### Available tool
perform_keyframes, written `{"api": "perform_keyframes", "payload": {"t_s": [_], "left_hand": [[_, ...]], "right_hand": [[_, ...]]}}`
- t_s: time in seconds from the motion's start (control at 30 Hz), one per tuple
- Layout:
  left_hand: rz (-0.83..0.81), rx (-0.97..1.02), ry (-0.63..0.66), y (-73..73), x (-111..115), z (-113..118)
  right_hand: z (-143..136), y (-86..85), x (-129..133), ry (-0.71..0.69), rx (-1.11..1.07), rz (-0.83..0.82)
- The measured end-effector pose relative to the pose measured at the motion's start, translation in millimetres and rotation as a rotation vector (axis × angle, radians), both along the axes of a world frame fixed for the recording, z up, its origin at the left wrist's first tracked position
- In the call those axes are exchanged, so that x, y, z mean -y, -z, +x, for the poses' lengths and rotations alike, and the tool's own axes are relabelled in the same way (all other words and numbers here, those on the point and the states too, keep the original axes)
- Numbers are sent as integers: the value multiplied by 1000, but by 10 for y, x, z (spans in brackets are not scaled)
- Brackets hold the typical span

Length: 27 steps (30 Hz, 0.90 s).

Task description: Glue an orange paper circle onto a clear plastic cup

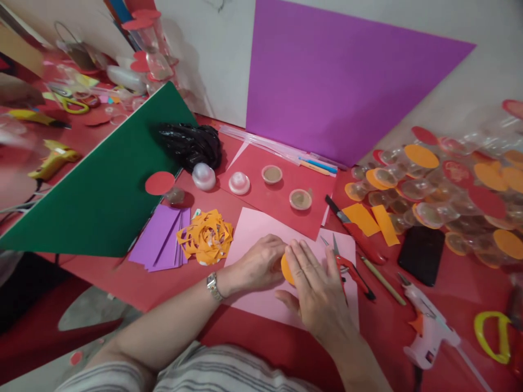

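Observation:
An orange paper disc [287, 270] is between my two hands, above a pink sheet [261, 296]. My left hand [265, 262], with a watch on the wrist, has its fingers curled at the disc's left side; whatever they grip is hidden. Stretched fingers of my right hand [316, 283] lie flat against the disc from the right, the thumb held apart. Red-handled scissors [347, 264] rest partly behind that hand. Beyond are two small cups of sand [272, 174] [300, 200] and a clear plastic cup [239, 183] on a red sheet.
Orange cut paper [210, 237] and purple strips [159, 239] lie left, before a green board [102, 179]. A black bag [192, 144] sits behind. On the right are a utility knife [363, 239], a phone [421, 255], a glue gun [431, 326] and stacked plastic cups with discs [433, 209].

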<state>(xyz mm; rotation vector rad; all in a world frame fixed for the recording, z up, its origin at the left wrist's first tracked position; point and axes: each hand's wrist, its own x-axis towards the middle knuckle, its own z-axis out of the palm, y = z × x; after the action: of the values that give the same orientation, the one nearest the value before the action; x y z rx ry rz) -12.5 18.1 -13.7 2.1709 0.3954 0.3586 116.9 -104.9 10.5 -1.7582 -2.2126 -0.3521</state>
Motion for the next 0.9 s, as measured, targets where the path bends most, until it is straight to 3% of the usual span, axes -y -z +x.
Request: {"api": "perform_keyframes", "payload": {"t_s": [0.23, 0.37, 0.7, 0.9], "left_hand": [[-2, -44, 0, 2, -3, 10], [32, -55, 0, 22, 13, 11], [112, -61, -64, 49, 49, 11], [-8, -42, -41, -19, 23, -16]], "right_hand": [[22, 132, -34, 1, 34, 38], [-14, 178, -50, 14, -86, 136], [-49, 61, 42, -30, -182, 244], [-62, 96, 26, -8, -228, 213]]}}
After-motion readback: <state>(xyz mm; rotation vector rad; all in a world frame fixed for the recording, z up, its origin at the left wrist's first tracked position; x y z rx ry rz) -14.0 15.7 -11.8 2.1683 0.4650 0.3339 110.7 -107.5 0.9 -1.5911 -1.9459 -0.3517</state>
